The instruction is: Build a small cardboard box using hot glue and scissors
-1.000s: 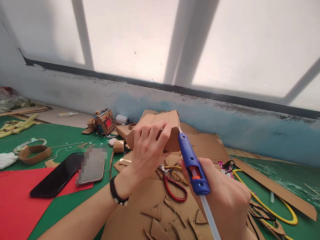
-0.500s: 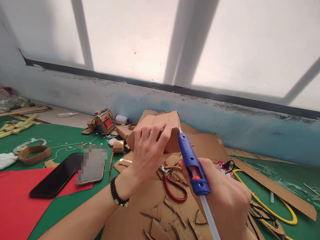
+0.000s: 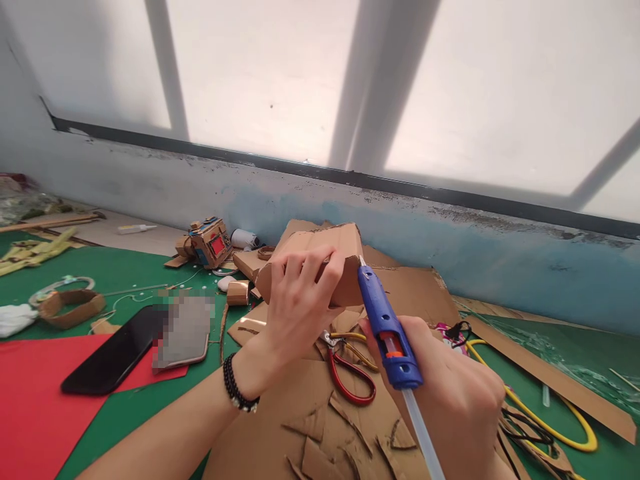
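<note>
Nearest, cardboard scraps [image 3: 316, 460] lie on the near side of the red-handled scissors [image 3: 334, 373]. Right of the scissors, the right hand [image 3: 450, 380] is clamped on a blue glue gun [image 3: 377, 300], most fingers hidden; its long axis runs forward, slanting left, nozzle pointing away, a translucent glue stick [image 3: 420, 427] trailing back from its rear. Beyond the scissors, the left hand [image 3: 300, 300], fingers slightly spread, grips a folded cardboard piece [image 3: 345, 237] lying lengthwise across; the nozzle is at its right edge, contact unclear. Farther, left of the scissors, sits a cardboard model [image 3: 207, 243].
</note>
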Available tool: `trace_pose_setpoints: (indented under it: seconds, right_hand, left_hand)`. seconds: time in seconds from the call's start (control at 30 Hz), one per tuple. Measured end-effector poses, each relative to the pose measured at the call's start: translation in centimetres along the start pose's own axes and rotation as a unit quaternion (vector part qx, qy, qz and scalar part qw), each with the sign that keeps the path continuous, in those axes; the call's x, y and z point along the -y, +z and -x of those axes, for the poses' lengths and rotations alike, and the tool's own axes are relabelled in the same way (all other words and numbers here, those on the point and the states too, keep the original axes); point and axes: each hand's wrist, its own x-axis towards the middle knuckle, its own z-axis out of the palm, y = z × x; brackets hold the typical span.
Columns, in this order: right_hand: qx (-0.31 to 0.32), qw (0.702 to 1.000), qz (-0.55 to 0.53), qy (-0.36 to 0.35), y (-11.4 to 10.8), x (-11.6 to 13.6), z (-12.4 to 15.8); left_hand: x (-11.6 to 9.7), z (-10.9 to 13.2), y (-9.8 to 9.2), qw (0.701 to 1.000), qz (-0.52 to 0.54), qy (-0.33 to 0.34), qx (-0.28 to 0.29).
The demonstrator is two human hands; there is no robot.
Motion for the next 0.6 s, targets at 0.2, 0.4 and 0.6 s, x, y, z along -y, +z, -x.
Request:
trace_pose_setpoints:
  seconds: [0.2, 0.4, 0.6]
  right_hand:
    - [0.0, 1.0, 0.006, -0.001, 0.03, -0.02, 0.09]
    - [0.0, 1.0, 0.005, 0.002, 0.07, 0.05, 0.13]
    - [0.002, 1.0, 0.005, 0.001, 0.16, -0.01, 0.25]
  left_hand:
    - [-0.02, -0.07, -0.04, 1.0, -0.002, 0.003, 0.001]
    - [-0.03, 0.02, 0.04, 1.0, -0.002, 0.004, -0.002]
    - [-0.01, -0.07, 0.06, 1.0, -0.002, 0.009, -0.004]
